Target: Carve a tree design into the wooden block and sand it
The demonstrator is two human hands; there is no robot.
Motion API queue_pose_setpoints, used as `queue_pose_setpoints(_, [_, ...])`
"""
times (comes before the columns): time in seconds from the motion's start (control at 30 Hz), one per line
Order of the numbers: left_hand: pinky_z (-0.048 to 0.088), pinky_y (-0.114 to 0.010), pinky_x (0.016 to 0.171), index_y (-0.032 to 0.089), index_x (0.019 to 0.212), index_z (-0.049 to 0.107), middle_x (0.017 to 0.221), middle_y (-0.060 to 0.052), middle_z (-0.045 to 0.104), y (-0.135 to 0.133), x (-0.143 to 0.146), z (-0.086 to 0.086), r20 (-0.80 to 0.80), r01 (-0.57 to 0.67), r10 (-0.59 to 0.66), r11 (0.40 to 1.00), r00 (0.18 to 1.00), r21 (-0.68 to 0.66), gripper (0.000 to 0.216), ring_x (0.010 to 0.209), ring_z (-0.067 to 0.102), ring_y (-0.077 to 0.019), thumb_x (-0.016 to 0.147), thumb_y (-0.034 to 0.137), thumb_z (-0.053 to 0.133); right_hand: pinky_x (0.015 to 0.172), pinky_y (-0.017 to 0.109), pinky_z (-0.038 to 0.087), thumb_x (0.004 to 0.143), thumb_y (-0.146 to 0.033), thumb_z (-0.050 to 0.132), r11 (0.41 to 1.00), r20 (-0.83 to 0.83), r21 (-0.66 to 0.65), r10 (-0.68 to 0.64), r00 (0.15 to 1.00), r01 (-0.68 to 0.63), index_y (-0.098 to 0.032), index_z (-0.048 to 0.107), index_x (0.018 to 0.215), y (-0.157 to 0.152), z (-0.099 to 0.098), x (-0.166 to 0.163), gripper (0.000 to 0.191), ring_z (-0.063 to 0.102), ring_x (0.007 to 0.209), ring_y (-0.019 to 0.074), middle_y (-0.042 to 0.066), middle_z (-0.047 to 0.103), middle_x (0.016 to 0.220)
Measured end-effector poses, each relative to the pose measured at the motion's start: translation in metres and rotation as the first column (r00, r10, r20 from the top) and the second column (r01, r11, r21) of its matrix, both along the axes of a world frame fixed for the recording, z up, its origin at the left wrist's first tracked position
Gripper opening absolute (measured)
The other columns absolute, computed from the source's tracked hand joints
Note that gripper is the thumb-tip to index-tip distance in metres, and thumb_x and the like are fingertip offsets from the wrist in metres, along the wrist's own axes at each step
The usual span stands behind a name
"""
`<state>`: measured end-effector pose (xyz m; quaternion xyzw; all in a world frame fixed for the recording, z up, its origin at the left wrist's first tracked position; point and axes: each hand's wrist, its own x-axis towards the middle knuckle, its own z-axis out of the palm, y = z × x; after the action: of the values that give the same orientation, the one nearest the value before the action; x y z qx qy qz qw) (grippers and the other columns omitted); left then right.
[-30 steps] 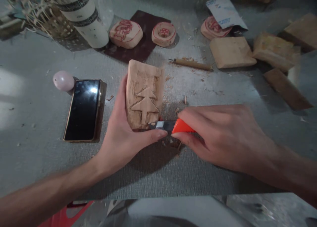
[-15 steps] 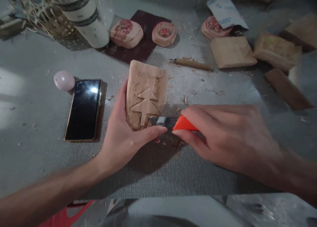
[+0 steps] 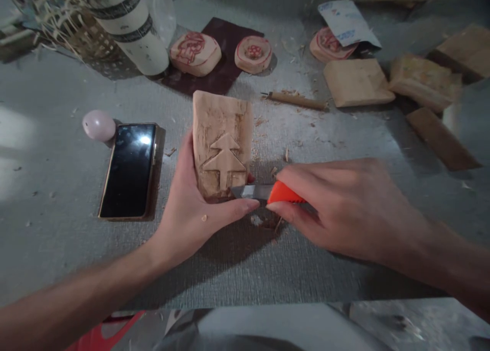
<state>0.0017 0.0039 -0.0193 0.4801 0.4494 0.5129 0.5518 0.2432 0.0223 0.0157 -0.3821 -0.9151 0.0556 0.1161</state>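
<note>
L to R: 1 phone (image 3: 128, 169); my L hand (image 3: 187, 210), thumb toward R, fingers gripping 1 carved wood block (image 3: 223, 144) over desk (image 3: 268, 272) — long axis fwd, tree tip away; 1 cutter (image 3: 276, 193), blade pointing L at block's near R corner — my R hand (image 3: 344, 205) knuckles-up, fingers round its handle.
</note>
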Motion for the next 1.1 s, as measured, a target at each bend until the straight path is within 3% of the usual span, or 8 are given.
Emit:
queue_pose_setpoints(0.17, [0.071,-0.043,0.107,0.031,0.136,0.060,0.135,-0.001,0.075,0.0006,-0.0001,0.0040,-0.101,-0.072,0.081,0.994,0.992,0.087,0.089,0.129,0.076,-0.0281,0.062,0.014,0.108,0.056,0.035,0.026,0.112,-0.043,0.052,1.000,-0.003,-0.004,-0.011,1.000,0.011,-0.025,0.060,0.084,-0.0023,0.0002,0.0004,0.034,0.055,0.055,0.0173,-0.002,0.067,0.069])
queue_pose_setpoints(0.33, [0.066,-0.054,0.113,0.026,0.136,0.063,0.131,-0.004,0.076,-0.0024,-0.0008,0.0039,-0.187,-0.088,0.098,0.994,0.977,0.062,0.083,0.132,0.074,-0.0330,0.066,0.023,0.106,0.053,0.034,0.024,0.113,-0.042,0.050,0.997,0.045,0.079,-0.008,0.999,0.005,-0.024,0.059,0.082,-0.0049,0.0003,-0.0013,0.037,0.055,0.053,0.0179,-0.002,0.062,0.065])
queue_pose_setpoints(0.43, [0.073,-0.037,0.085,0.026,0.130,0.063,0.117,-0.001,0.076,-0.0038,0.0003,0.0047,-0.149,-0.081,0.085,0.996,0.985,0.034,0.078,0.102,0.080,-0.0234,0.065,0.020,0.106,0.052,0.034,0.024,0.112,-0.041,0.051,0.994,0.059,0.106,-0.018,0.998,0.012,-0.024,0.060,0.082,-0.0062,0.0006,-0.0024,0.036,0.055,0.052,0.0180,-0.002,0.061,0.064])
queue_pose_setpoints(0.5, [0.065,-0.023,0.056,0.026,0.128,0.061,0.102,0.003,0.073,-0.0037,0.0018,0.0058,-0.083,-0.051,0.049,0.998,0.995,-0.032,0.074,0.069,0.071,-0.0126,0.069,0.017,0.104,0.051,0.033,0.024,0.112,-0.042,0.054,0.991,0.051,0.126,-0.038,0.998,0.032,-0.023,0.061,0.082,-0.0067,0.0015,-0.0032,0.036,0.054,0.051,0.0174,-0.003,0.060,0.062])
queue_pose_setpoints(0.57, [0.057,-0.019,0.043,0.025,0.130,0.058,0.097,0.004,0.070,-0.0028,0.0029,0.0059,-0.038,-0.035,0.032,0.997,0.999,-0.070,0.074,0.058,0.063,-0.0083,0.071,0.016,0.103,0.051,0.033,0.024,0.112,-0.043,0.056,0.989,0.038,0.137,-0.059,0.998,0.054,-0.024,0.061,0.083,-0.0066,0.0027,-0.0041,0.035,0.052,0.051,0.0169,-0.003,0.060,0.061])
queue_pose_setpoints(0.73, [0.068,-0.022,0.070,0.024,0.131,0.057,0.125,-0.003,0.073,-0.0002,0.0024,0.0006,-0.099,-0.105,0.108,0.994,0.989,0.028,0.085,0.100,0.077,-0.0186,0.062,0.016,0.107,0.054,0.034,0.022,0.111,-0.044,0.054,0.996,0.037,0.054,-0.067,0.997,0.065,-0.025,0.061,0.082,-0.0042,0.0051,-0.0042,0.036,0.053,0.053,0.0173,-0.002,0.066,0.065])
queue_pose_setpoints(0.93, [0.073,-0.032,0.076,0.028,0.134,0.047,0.109,0.000,0.080,-0.0003,0.0016,-0.0028,0.046,0.004,-0.004,1.000,0.999,0.005,0.090,0.097,0.086,-0.0237,0.068,0.012,0.105,0.056,0.034,0.022,0.112,-0.043,0.053,0.999,0.029,-0.038,-0.025,0.999,0.026,-0.024,0.061,0.083,-0.0006,0.0050,0.0003,0.035,0.058,0.057,0.0173,0.000,0.070,0.070])
queue_pose_setpoints(1.1, [0.073,-0.042,0.087,0.028,0.131,0.054,0.126,-0.005,0.076,-0.0008,-0.0007,-0.0014,-0.051,-0.029,0.030,0.999,0.998,0.022,0.084,0.102,0.083,-0.0258,0.066,0.015,0.106,0.057,0.034,0.022,0.110,-0.039,0.055,1.000,0.016,-0.023,-0.003,1.000,0.004,-0.024,0.060,0.084,0.0002,0.0037,0.0007,0.031,0.057,0.056,0.0173,-0.001,0.069,0.070])
